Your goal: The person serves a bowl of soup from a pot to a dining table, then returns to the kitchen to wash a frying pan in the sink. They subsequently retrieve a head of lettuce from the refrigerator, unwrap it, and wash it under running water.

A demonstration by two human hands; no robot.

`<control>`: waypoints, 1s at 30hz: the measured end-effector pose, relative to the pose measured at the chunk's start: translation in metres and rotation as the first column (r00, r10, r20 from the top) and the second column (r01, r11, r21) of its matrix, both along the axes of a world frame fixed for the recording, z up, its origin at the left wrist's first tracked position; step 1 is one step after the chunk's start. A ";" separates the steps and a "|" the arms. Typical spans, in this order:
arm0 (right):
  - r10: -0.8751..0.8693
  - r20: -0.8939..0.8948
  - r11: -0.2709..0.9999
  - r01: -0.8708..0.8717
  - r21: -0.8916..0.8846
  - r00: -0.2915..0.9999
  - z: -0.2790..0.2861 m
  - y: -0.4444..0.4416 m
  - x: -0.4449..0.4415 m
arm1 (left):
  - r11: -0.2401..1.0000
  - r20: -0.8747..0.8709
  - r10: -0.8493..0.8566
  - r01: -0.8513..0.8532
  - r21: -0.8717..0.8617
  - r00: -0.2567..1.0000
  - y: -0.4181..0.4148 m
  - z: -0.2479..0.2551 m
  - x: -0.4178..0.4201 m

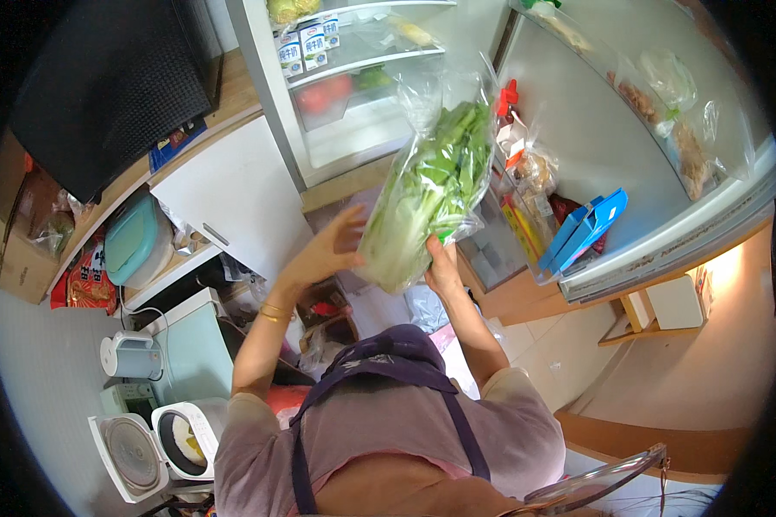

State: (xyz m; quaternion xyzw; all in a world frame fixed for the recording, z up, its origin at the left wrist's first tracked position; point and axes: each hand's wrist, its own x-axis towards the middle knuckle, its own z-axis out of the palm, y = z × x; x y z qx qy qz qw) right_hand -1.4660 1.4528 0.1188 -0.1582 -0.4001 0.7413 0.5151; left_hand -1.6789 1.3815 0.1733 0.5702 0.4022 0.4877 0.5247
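Observation:
A clear plastic bag of leafy green vegetables is held up before the open refrigerator. My right hand grips the bag's lower right side, the thumb beside a bright green bit on the plastic. At the bag's left edge is my left hand, slightly blurred, with its fingers spread; whether they touch the bag is not clear. Behind the bag, the refrigerator shelf bears milk cartons and a bagged pale item, and red and green produce shows in the compartment below.
The refrigerator door stands open on the right, its racks holding bagged food and a blue box. At left are a white cabinet door, a lidded container, an electric kettle and a rice cooker with its lid up.

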 end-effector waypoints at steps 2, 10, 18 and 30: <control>-0.014 0.059 0.999 0.011 0.041 0.998 0.009 0.001 -0.001 | 0.997 0.037 -0.072 0.072 0.002 0.997 -0.002 -0.007 0.018; 0.024 0.269 0.994 0.007 -0.111 0.963 0.031 0.005 0.006 | 0.956 0.078 -0.118 0.134 -0.262 0.990 -0.004 0.015 0.038; 0.046 0.255 0.976 0.011 -0.220 0.966 0.035 0.006 0.011 | 0.943 0.142 -0.093 0.133 -0.304 0.986 0.000 0.004 0.042; -0.105 0.468 0.942 -0.064 0.331 0.878 -0.012 0.008 0.041 | 0.987 0.213 -0.064 0.094 -0.132 0.975 -0.008 -0.013 0.059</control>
